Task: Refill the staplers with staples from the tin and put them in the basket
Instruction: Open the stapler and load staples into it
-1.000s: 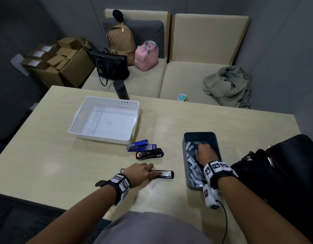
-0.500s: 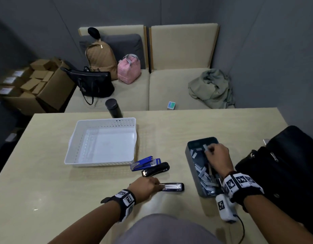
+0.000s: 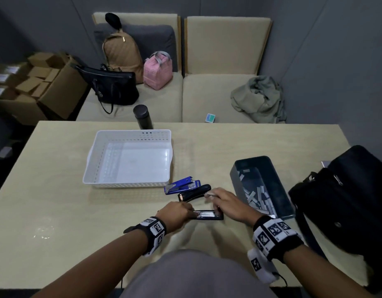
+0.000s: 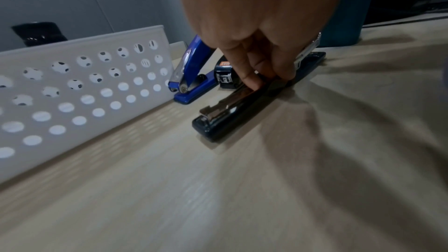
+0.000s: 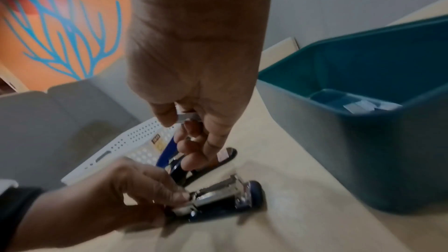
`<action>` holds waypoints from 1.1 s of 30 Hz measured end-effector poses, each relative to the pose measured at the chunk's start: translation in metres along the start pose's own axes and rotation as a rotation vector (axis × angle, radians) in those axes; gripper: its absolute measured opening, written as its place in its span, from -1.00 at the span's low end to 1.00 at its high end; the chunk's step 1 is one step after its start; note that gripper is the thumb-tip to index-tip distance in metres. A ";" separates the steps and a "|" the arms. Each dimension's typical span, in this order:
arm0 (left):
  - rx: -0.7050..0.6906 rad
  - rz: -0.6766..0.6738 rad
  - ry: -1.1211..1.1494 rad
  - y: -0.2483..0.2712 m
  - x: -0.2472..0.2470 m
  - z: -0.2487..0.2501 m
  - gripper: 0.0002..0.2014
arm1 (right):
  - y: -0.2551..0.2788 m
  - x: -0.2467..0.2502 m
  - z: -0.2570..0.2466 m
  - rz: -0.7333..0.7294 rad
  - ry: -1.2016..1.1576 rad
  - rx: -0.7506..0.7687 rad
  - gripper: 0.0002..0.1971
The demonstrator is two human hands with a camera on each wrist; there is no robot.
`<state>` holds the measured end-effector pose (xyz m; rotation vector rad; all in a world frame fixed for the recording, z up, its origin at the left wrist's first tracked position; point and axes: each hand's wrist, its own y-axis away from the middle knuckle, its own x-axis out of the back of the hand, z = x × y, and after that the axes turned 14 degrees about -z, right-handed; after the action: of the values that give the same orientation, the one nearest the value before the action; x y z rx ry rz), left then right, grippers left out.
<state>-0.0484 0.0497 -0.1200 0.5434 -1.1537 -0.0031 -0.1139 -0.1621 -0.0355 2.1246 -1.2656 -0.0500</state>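
A dark stapler [image 3: 208,215] lies opened flat near the table's front edge, its metal staple channel [image 4: 232,101] showing. My left hand [image 3: 189,211] pinches its left end and holds it down; the fingertips [image 4: 254,81] sit on the channel. My right hand [image 3: 211,196] hovers just above the stapler's right end and pinches a short strip of staples [image 5: 188,118]. A blue stapler [image 3: 181,186] and a black stapler [image 3: 194,192] lie just behind. The dark tin [image 3: 278,190] with several loose staple strips [image 3: 259,198] stands to the right. The white basket [image 3: 130,132] is empty.
A black bag [image 3: 347,201] lies on the table's right edge beside the tin. A dark flask [image 3: 142,117] stands behind the basket at the far table edge. Beyond it is a sofa with bags and a green cloth.
My right hand has left the tin with a staple strip and moved left to above the open stapler. The left hand has stayed on the stapler. The head view has shifted.
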 end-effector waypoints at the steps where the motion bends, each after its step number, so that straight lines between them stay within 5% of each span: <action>1: 0.000 0.003 -0.002 0.001 -0.001 -0.001 -0.65 | -0.003 -0.006 0.004 -0.039 0.004 -0.022 -0.74; 7: 0.021 0.006 0.003 0.004 -0.006 -0.001 -0.65 | -0.018 -0.013 0.029 -0.097 0.396 -0.041 -0.69; 13: 0.042 0.000 -0.002 0.004 -0.004 0.001 -0.66 | -0.023 -0.005 0.039 0.002 0.487 0.083 -0.82; 24: 0.106 -0.067 0.019 0.003 -0.003 0.003 -0.65 | -0.030 -0.023 0.042 0.050 0.643 -0.044 -0.79; 33: 0.114 -0.044 0.019 0.002 -0.003 0.005 -0.67 | -0.029 -0.030 0.048 0.077 0.882 -0.008 -0.73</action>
<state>-0.0542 0.0506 -0.1205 0.6683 -1.1274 0.0299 -0.1243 -0.1537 -0.0978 1.7417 -0.7889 0.8180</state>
